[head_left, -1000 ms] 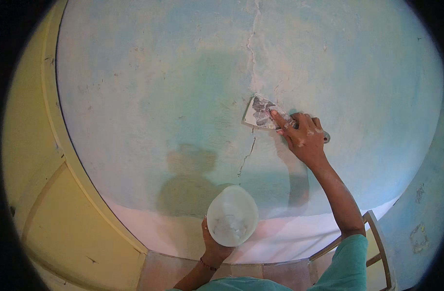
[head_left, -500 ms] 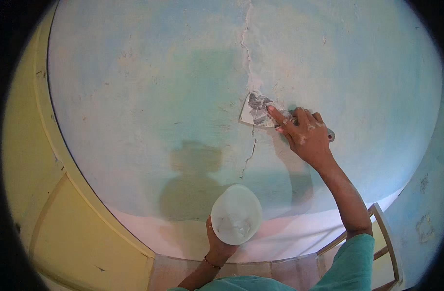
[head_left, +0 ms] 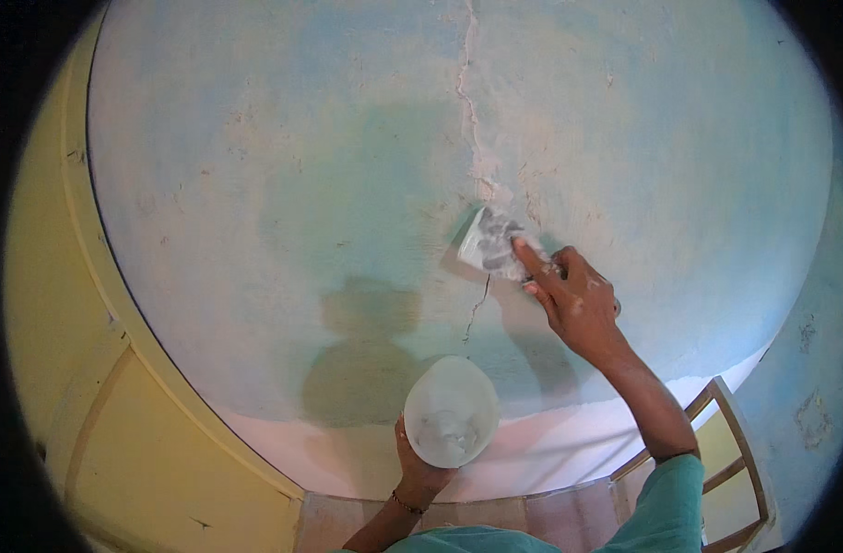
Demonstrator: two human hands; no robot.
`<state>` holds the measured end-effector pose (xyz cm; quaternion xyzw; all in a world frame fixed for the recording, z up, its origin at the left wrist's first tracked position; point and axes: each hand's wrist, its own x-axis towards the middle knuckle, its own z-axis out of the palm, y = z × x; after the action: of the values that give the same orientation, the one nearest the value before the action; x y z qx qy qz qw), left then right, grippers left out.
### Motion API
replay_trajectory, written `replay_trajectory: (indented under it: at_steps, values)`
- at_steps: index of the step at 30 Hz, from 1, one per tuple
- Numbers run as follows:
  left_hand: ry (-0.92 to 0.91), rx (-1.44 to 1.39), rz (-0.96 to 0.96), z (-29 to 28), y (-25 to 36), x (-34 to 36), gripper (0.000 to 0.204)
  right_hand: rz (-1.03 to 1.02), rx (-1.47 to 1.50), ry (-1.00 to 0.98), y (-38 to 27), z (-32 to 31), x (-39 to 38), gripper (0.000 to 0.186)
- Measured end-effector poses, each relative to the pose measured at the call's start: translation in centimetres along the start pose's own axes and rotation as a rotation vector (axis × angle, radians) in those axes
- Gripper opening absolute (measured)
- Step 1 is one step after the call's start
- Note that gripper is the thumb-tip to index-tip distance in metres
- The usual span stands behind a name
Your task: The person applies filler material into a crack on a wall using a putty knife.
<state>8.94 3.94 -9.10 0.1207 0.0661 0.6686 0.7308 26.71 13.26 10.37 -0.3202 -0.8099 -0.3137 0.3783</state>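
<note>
My right hand (head_left: 583, 300) is closed around the handle of a putty knife (head_left: 495, 244), its index finger stretched along the blade. White filler smears the blade, which is at the blue wall (head_left: 237, 230) over a crack. Above it the crack (head_left: 467, 101) carries white filler; below, a thin dark crack (head_left: 477, 309) runs down the wall. My left hand (head_left: 419, 465) holds a whitish translucent bowl (head_left: 452, 410) low in front of the wall, with some white filler in its bottom. Part of the left hand is hidden behind the bowl. White specks mark my right fingers.
A yellow wall (head_left: 163, 433) meets the blue one at the left. At the lower right stands a wooden frame (head_left: 744, 452), near my right elbow. Tiled floor (head_left: 569, 521) shows at the bottom. My shadow falls on the wall.
My right hand and the putty knife have moved down along the crack, the blade tilting off the wall at its left edge. More white filler shows above it. The bowl stays nearly still.
</note>
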Motion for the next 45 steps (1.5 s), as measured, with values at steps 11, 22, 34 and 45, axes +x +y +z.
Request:
replay_trajectory:
  at_steps: [11,22,34,45]
  values:
    - [0.031,0.084,-0.083,-0.9,1.6,0.0,0.062,0.401,-0.037,0.061,-6.1,-0.8,2.8,0.047]
    - [0.024,0.086,-0.192,-2.2,7.1,-1.1,0.065,0.562,-0.173,0.036,-9.1,1.0,5.1,0.045]
    - [0.060,0.166,-0.209,-4.2,10.4,-1.2,0.064,0.758,-0.090,-0.038,-12.3,3.5,1.9,0.047]
    - [0.023,0.169,-0.178,-3.1,11.2,-2.2,0.064,0.691,-0.035,0.122,-10.7,2.8,3.8,0.045]
